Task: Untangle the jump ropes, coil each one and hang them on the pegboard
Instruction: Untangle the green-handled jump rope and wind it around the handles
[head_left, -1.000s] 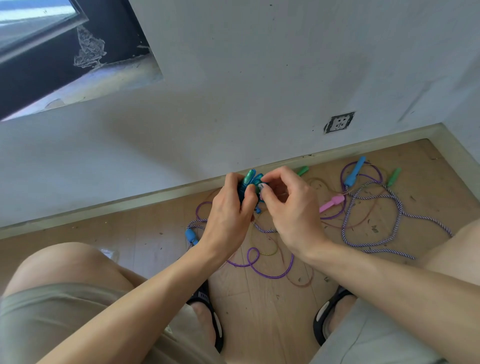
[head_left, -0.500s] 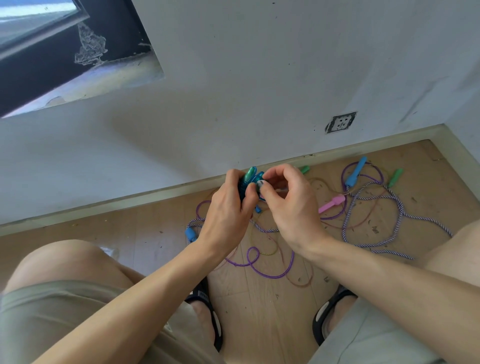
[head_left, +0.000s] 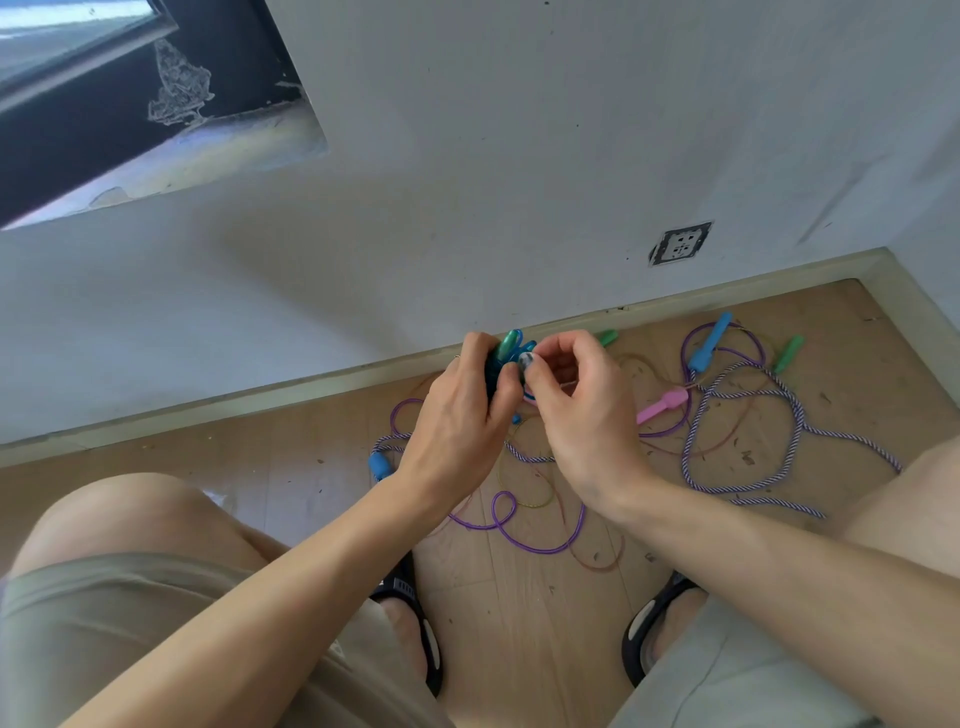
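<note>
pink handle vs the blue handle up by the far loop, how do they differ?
Colour: the pink handle is pink, the blue handle light blue. Place: the blue handle lies nearer the wall, the pink handle nearer the person and closer to the right hand. Direction: the pink handle lies closer to flat across the view, while the blue handle stands steeper, top toward the wall. Shared: both rest untouched on the wooden floor, amid tangled ropes.
</note>
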